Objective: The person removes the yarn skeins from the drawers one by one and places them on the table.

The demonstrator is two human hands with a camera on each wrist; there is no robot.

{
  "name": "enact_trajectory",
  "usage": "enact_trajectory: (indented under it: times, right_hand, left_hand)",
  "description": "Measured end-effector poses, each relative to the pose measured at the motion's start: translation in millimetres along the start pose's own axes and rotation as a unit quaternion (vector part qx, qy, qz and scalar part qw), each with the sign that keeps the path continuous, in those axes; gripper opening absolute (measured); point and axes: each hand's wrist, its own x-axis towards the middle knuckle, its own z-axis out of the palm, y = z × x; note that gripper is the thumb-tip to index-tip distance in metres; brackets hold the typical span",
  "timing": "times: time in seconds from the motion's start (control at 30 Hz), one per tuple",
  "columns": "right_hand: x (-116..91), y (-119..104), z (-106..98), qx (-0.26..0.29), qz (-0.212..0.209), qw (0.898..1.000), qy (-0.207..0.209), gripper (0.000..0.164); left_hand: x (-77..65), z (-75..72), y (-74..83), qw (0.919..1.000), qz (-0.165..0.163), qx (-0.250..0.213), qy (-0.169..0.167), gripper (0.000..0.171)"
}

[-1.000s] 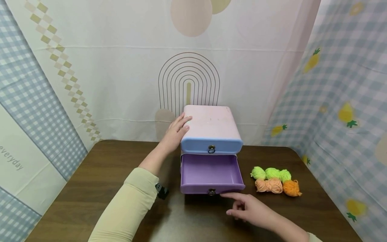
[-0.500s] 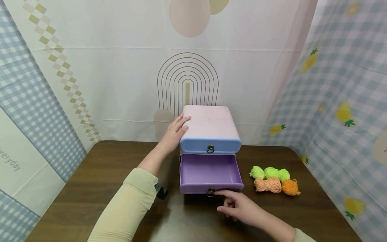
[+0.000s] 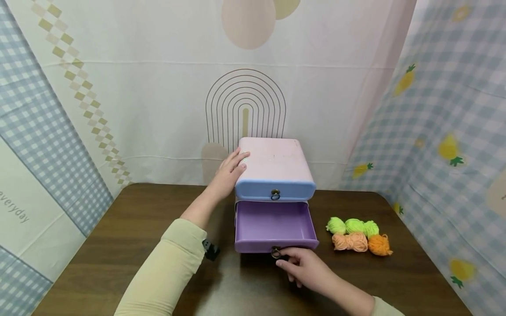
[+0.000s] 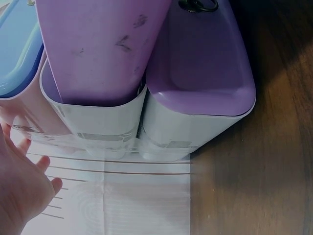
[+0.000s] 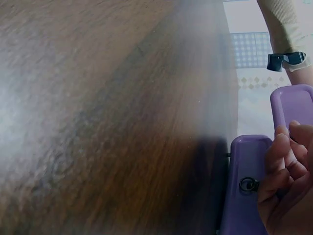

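While my right hand sits nearest, index finger touching the ring pull and thumb just below, can't tell if they pinch it. Purple drawer juts out at center: looks light, stiff, slick-sided; best hold is the ring or front lip. Farther left, my left hand rests fingers-spread on the pink cabinet, probably light enough to need bracing.

The bottom drawer is hidden in the head view by the open drawer; the left hand is cropped in its wrist view; in the right wrist view, the open drawer's ring is covered by the right hand, itself cut off.
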Motion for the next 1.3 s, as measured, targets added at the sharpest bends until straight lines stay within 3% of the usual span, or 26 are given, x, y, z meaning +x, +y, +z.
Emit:
enact_trajectory:
  times: [0.73,1.3]
  right_hand:
    - [5.3,-0.7,0.4,-0.001,0.005,1.0,0.025,0.031]
    - [32.2,-2.5,-11.0,0.027,0.011,0.999,0.035,0.031]
  left_hand:
    - [0.1,0.6,-0.4,1.0,-0.004,-0.006,0.003,0.049]
    - [0.4,1.5,-1.9,0.9999,0.001,-0.014,0.001,0.048]
